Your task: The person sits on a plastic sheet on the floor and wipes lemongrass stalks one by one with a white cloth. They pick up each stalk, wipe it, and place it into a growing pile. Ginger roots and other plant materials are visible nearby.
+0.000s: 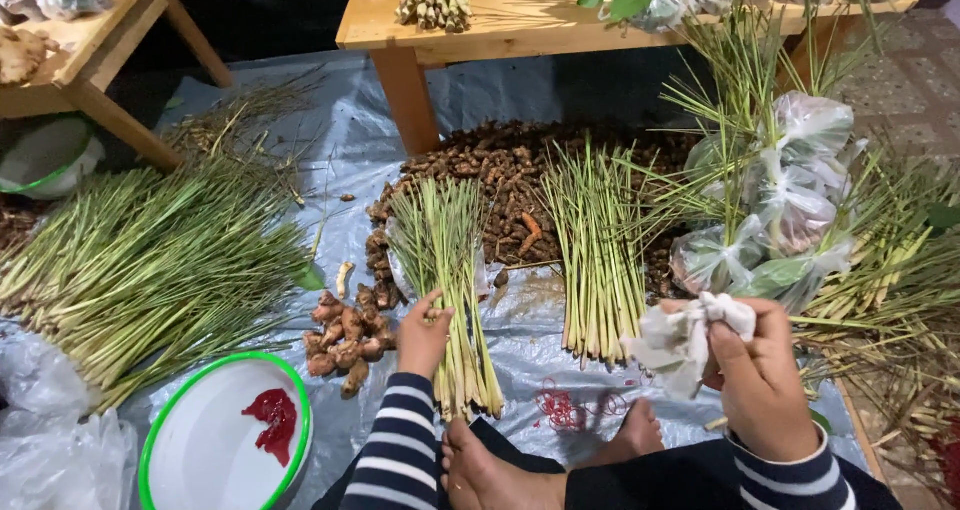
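On the grey tarp (350,140), lemongrass is being bundled, it appears: a bunch of stalks (452,270) is gripped near its base by the left hand (424,332), while crumpled clear bags (685,338) are pinched in the right hand (762,365). Bagging would call for an opened mouth.

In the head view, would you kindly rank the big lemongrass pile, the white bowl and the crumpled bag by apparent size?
1. lemongrass pile
2. white bowl, though nearer the camera
3. crumpled bag, held in the right hand
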